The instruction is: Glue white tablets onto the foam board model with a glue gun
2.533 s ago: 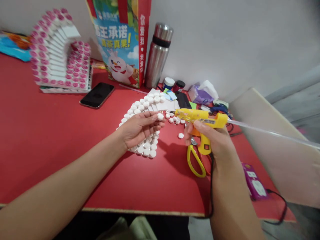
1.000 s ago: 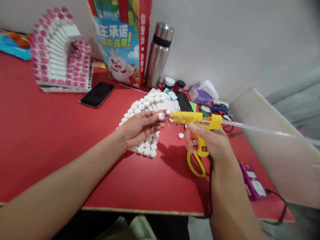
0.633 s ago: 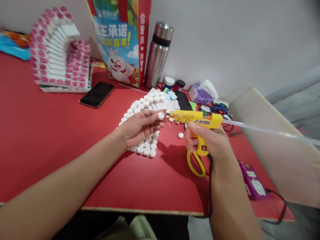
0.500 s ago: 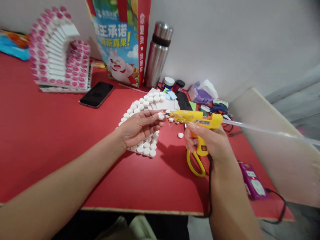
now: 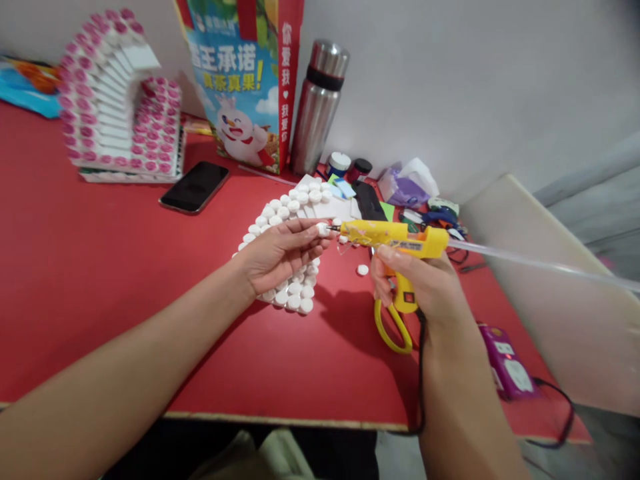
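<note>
The left hand (image 5: 280, 257), palm up, pinches a small round white cap (image 5: 323, 229) in its fingers above a flat panel of white caps (image 5: 290, 293) on the glossy red bench (image 5: 100, 267). The right hand (image 5: 425, 283), fingers wrapped tight, levels a yellow plastic glue gun (image 5: 395, 239), nozzle touching the cap, clear glue stick (image 5: 540, 265) trailing right.

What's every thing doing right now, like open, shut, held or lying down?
left hand, pinching a white cap.
right hand, gripping the hot glue gun, nozzle at the cap.
phone, lying flat, screen dark.
steel flask, upright, lid on.
yellow scissors, lying on the red table.
</note>
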Available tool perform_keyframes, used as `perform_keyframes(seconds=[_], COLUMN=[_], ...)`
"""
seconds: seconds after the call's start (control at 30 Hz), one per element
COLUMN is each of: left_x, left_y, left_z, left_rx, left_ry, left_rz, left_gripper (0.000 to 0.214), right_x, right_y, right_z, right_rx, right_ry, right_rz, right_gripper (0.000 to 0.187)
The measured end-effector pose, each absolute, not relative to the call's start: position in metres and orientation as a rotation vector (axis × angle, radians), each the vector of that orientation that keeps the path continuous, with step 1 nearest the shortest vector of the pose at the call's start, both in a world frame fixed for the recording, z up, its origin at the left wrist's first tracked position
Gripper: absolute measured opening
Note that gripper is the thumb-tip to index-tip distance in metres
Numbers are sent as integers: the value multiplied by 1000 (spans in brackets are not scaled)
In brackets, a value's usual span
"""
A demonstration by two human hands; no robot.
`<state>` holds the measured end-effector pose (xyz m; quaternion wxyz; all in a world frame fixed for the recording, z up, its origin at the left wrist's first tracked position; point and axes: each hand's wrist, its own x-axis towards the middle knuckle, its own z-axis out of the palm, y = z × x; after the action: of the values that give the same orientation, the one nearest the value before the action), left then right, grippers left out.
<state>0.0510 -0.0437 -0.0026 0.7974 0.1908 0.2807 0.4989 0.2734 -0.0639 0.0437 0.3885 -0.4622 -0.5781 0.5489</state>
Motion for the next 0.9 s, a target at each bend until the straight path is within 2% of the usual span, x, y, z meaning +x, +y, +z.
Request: perform_keyframes(seconds=[0.9], left_x=[51], left_y=[-44], left_z=[0], left_rx=[371], left_ry=[621], left_rz=[1097], left_gripper=[18], right_x=[275], right_y=[-65], right_z=[44], right_rx=[-1216], right_ry=[-1441], right_rz=[1365], right_gripper=[35])
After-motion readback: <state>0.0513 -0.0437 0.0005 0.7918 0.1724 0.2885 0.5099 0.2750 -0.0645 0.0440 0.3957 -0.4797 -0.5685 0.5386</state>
